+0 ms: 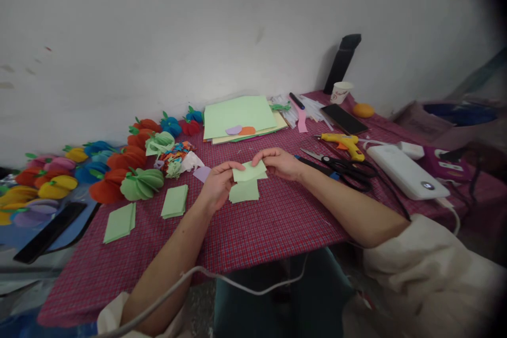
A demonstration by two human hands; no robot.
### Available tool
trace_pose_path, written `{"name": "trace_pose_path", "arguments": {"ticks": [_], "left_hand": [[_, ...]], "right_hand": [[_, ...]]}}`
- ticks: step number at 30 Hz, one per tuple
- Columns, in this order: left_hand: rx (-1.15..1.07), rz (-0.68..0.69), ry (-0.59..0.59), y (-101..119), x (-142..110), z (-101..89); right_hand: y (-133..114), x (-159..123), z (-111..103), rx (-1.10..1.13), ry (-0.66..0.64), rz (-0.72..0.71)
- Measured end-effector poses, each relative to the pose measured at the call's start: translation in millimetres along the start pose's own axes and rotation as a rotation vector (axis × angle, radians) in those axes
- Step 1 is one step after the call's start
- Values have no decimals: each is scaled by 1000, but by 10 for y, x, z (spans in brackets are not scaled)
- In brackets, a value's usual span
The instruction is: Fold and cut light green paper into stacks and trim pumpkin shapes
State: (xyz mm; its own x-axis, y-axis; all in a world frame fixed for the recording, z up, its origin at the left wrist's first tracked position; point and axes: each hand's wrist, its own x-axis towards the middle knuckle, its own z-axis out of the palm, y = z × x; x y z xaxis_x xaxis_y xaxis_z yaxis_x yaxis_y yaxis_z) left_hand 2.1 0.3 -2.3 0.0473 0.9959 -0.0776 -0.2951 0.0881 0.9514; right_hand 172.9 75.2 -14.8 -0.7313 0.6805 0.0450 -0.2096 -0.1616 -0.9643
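Left hand (217, 185) and right hand (283, 163) pinch one green slip (249, 171), more close by

Head view: both hands grip the slip between thumb and fingers, one at each end, above the near middle of the table (285, 227). Just below the fingers lie more loose pieces (244, 191) of the same paper. Left of the left hand sit a nearer stack (174, 202) and a farther stack (121, 223), cut but flat. Beyond these, a pale green ornament (141, 184) with fanned leaves looks finished, as do the many coloured ornaments (127, 160) crowding the far left. By that reading much is done, while the green paper is only partway worked.

Red checked cloth covers the table. Large sheets (241, 111) lie beyond both hands, and a scrap heap (178, 154) beyond the left one. Right of the right hand are scissors (348, 169), a yellow glue gun (344, 142) and a white power bank (407, 171); farther off, a paper cup (340, 92) stands near the plain, pale wall (178, 26).
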Motion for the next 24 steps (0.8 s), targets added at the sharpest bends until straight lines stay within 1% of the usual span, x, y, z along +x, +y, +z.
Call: {"name": "trace_pose_path", "arguments": {"ticks": [6, 11, 13, 17, 19, 21, 24], "left_hand": [[-16, -29, -9, 10, -6, 16], [0, -25, -19, -11, 3, -18], [21, -22, -21, 0, 4, -32], [21, -1, -14, 30, 0, -27], [91, -14, 33, 14, -2, -13], [217, -16, 56, -27, -2, 0], [334, -32, 13, -95, 2, 6]], "right_hand": [[-5, -6, -4, -27, 8, 26], [-6, -9, -35, -87, -29, -11], [-18, -14, -44, -175, -22, -56], [-72, -43, -36, -456, -3, -150], [-98, -62, -20, -543, -34, -160], [-109, -75, -2, -577, -61, -151], [-93, -76, 19, -589, -80, -118]]}}
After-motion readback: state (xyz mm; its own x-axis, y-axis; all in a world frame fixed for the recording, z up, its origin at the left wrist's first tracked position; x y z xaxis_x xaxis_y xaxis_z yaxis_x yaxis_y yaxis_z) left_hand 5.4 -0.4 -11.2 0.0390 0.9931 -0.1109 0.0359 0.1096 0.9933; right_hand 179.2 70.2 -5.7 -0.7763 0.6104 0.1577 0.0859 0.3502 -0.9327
